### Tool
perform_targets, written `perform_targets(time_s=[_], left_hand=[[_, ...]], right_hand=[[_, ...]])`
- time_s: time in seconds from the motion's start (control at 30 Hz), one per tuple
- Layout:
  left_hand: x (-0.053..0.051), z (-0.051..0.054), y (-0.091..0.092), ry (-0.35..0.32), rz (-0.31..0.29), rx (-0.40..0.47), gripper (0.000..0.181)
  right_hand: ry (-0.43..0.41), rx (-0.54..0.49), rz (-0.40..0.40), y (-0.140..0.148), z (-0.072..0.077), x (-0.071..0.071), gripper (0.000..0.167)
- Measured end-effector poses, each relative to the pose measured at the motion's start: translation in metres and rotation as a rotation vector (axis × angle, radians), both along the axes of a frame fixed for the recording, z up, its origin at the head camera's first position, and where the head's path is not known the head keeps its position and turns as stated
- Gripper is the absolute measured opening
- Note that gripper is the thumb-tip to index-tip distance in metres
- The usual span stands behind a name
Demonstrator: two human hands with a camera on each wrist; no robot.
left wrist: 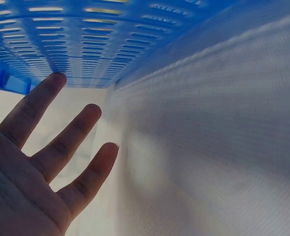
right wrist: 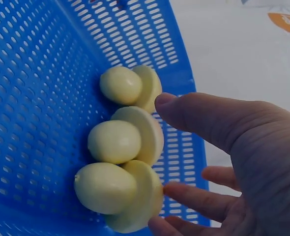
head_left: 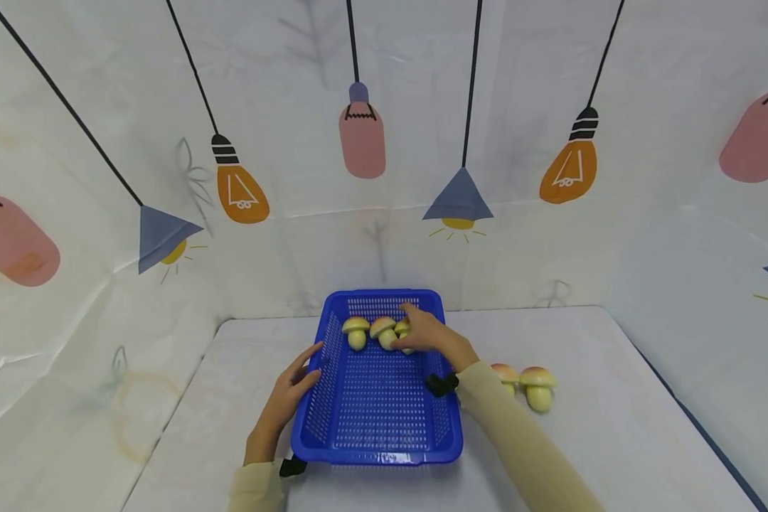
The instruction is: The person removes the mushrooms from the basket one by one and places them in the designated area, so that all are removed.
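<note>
Three toy mushrooms with yellow-orange caps and pale stems lie in a row at the far end of a blue perforated basket [head_left: 377, 419]: a left one [head_left: 356, 334], a middle one [head_left: 384, 333] and a right one [head_left: 406, 341]. My right hand [head_left: 424, 331] is over the right mushroom, partly hiding it. In the right wrist view, the thumb of that hand [right wrist: 263, 132] stands apart from the mushrooms, while a fingertip is at the nearest mushroom's cap [right wrist: 140, 201]. My left hand [head_left: 286, 392] is at the basket's left side, fingers spread and extended, with the thumb by the rim.
Two more toy mushrooms, one partly behind the right sleeve [head_left: 504, 375] and one fully visible [head_left: 538, 389], are on the white table [head_left: 621, 427] right of the basket. A white backdrop [head_left: 390, 249] printed with lamps rises behind and beside the table.
</note>
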State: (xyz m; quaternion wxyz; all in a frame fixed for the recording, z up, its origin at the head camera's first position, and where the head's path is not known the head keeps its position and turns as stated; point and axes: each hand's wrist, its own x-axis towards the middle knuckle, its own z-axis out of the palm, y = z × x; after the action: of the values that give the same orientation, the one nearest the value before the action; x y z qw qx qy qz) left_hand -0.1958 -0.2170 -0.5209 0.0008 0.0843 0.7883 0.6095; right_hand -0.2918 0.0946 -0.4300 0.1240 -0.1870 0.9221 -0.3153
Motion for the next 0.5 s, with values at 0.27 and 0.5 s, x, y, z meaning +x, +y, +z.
perform_targets(time_s=[0.27, 0.5], left_hand=[[-0.001, -0.002, -0.001, 0.022, 0.008, -0.006, 0.054], [-0.001, -0.001, 0.0, 0.031, 0.002, 0.001, 0.054]], right_hand=[[0.076, -0.017, 0.071, -0.002, -0.007, 0.001, 0.072], [0.108, -0.003, 0.025, -0.007, -0.016, -0.003, 0.057]])
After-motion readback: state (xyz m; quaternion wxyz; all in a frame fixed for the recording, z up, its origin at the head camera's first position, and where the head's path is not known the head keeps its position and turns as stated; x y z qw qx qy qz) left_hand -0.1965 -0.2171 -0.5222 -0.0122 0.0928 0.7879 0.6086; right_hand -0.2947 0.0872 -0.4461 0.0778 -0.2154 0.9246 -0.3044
